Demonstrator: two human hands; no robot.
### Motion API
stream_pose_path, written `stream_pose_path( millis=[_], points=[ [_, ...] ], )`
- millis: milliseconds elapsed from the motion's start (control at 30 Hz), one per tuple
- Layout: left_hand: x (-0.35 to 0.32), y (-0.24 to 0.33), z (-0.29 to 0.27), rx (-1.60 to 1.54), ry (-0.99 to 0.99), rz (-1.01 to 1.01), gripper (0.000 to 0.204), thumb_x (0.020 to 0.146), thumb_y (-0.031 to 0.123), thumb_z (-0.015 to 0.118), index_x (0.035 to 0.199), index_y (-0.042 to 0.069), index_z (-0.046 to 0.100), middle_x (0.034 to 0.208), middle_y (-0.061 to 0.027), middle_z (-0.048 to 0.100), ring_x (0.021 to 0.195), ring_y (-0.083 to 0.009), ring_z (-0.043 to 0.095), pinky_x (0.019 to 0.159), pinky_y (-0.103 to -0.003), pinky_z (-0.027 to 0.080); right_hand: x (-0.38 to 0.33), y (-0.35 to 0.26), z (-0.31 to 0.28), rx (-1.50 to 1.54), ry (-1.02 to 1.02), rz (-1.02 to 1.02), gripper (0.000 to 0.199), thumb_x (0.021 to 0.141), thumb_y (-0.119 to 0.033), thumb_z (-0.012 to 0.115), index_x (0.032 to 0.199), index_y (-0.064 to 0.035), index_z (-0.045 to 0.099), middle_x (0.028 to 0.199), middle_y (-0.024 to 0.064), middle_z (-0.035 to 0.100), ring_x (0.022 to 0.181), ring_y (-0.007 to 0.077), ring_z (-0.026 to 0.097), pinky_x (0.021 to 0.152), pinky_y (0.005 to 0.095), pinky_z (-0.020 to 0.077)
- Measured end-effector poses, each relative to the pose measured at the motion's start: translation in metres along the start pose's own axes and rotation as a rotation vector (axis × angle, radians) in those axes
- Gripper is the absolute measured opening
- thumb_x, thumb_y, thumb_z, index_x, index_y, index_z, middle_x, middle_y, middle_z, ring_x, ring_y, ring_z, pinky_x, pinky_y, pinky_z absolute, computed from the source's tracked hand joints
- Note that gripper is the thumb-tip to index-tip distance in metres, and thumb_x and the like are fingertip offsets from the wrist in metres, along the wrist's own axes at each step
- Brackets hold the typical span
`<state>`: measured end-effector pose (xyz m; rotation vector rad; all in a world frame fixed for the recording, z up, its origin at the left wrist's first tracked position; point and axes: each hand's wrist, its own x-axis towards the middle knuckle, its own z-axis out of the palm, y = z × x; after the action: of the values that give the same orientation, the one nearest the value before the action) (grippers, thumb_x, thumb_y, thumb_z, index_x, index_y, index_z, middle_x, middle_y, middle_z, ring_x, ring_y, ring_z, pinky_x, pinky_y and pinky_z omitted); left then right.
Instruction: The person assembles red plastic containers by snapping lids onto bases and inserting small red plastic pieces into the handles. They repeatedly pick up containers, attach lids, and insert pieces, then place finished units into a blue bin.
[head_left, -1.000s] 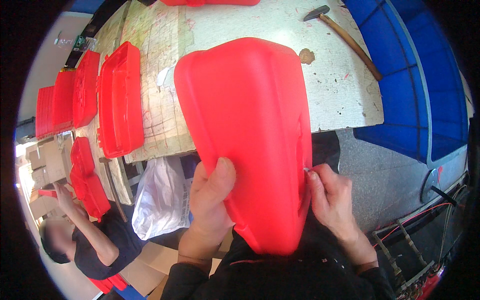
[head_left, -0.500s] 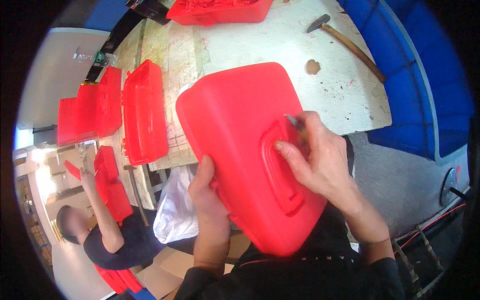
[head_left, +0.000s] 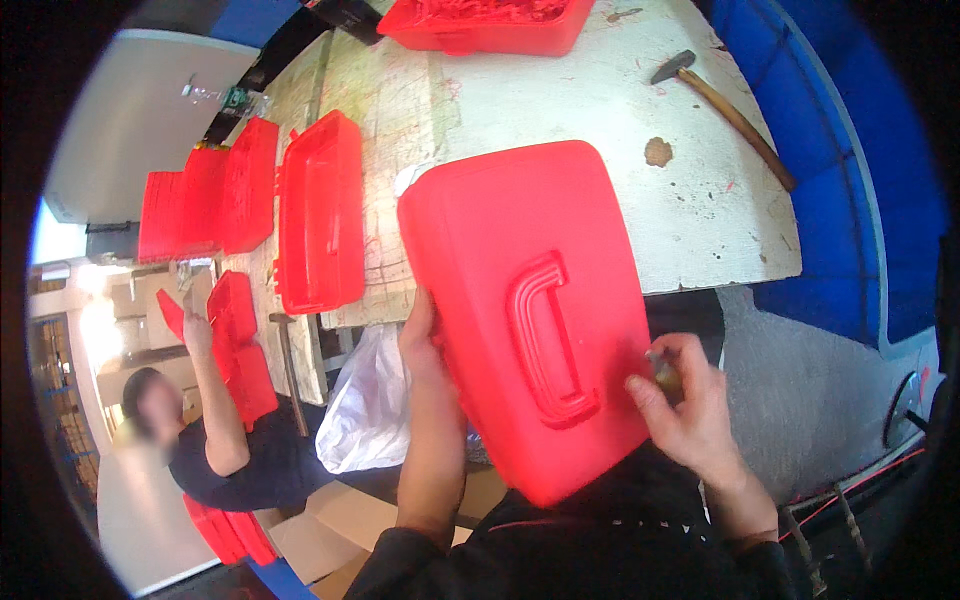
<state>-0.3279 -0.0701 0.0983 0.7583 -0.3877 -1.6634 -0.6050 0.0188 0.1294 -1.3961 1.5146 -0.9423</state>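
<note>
Gripping the red plastic case (head_left: pixel 530 310) by its left edge, the left hand (head_left: pixel 425 345) tilts it above the counter (head_left: pixel 620 190) edge, long axis running away from the body, while the right hand (head_left: pixel 685 405) pinches a small brownish object (head_left: pixel 664 374) at its lower right edge.

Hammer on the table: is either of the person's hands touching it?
No. The hammer lies alone on the far table, while the left hand and right hand are both at the red case.

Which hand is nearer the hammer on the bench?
Right. The right hand is at the right edge of the red case, below the hammer. The left hand grips the case's left edge, farther across.
</note>
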Motion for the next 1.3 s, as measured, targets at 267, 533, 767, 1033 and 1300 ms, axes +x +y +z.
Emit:
stream_pose_path(
  millis=[267, 533, 767, 1033, 1300],
  points=[
    [0.01, -0.005, -0.009, 0.001, 0.177, -0.06, 0.047, 0.104, 0.037, 0.048, 0.136, 0.004, 0.054, 0.126, -0.0084, 0.064, 0.1, -0.0176, 0.064, 0.084, -0.03, 0.053, 0.012, -0.004, 0.012, 0.049, -0.053, 0.079, 0.036, 0.085, -0.014, 0.076, 0.111, -0.001, 0.055, 0.086, 0.0168, 0.069, 0.075, 0.0291, 0.072, 0.064, 0.0347, 0.0554],
    [0.019, -0.006, -0.021, 0.011, -0.001, -0.115, 0.049, 0.103, 0.036, 0.048, 0.139, 0.004, 0.05, 0.133, -0.0093, 0.061, 0.108, -0.0208, 0.063, 0.092, -0.034, 0.052, 0.025, -0.01, 0.035, -0.187, -0.038, -0.127, 0.044, 0.081, -0.021, 0.08, 0.109, -0.0018, 0.053, 0.077, 0.0136, 0.068, 0.065, 0.0297, 0.07, 0.057, 0.0378, 0.0544],
    [0.014, -0.009, -0.012, -0.221, -0.123, -0.205, 0.045, 0.104, 0.035, 0.047, 0.134, 0.003, 0.055, 0.13, -0.0132, 0.063, 0.112, -0.0266, 0.064, 0.097, -0.042, 0.052, 0.08, -0.022, 0.039, -0.242, 0.147, -0.216, 0.03, 0.087, -0.021, 0.074, 0.099, -0.003, 0.054, 0.067, 0.015, 0.064, 0.06, 0.03, 0.069, 0.052, 0.0396, 0.0525],
    [0.027, -0.013, -0.018, -0.151, -0.073, -0.216, 0.046, 0.102, 0.037, 0.05, 0.136, 0.005, 0.054, 0.132, -0.0129, 0.062, 0.114, -0.0274, 0.063, 0.1, -0.042, 0.05, 0.092, 0.008, -0.003, -0.261, 0.368, -0.028, 0.027, 0.091, -0.017, 0.068, 0.111, -0.0032, 0.056, 0.087, 0.0211, 0.071, 0.077, 0.0304, 0.073, 0.069, 0.0392, 0.0561],
    [-0.002, 0.076, 0.03, 0.543, -0.02, 0.161, 0.049, 0.094, 0.024, 0.062, 0.136, 0.001, 0.053, 0.121, -0.0084, 0.066, 0.108, -0.0184, 0.063, 0.096, -0.032, 0.047, 0.109, 0.054, -0.028, -0.573, 0.393, 0.063, 0.037, 0.094, -0.014, 0.062, 0.128, -0.0025, 0.052, 0.1, 0.0215, 0.067, 0.089, 0.0377, 0.068, 0.077, 0.0449, 0.0538]
  ],
)
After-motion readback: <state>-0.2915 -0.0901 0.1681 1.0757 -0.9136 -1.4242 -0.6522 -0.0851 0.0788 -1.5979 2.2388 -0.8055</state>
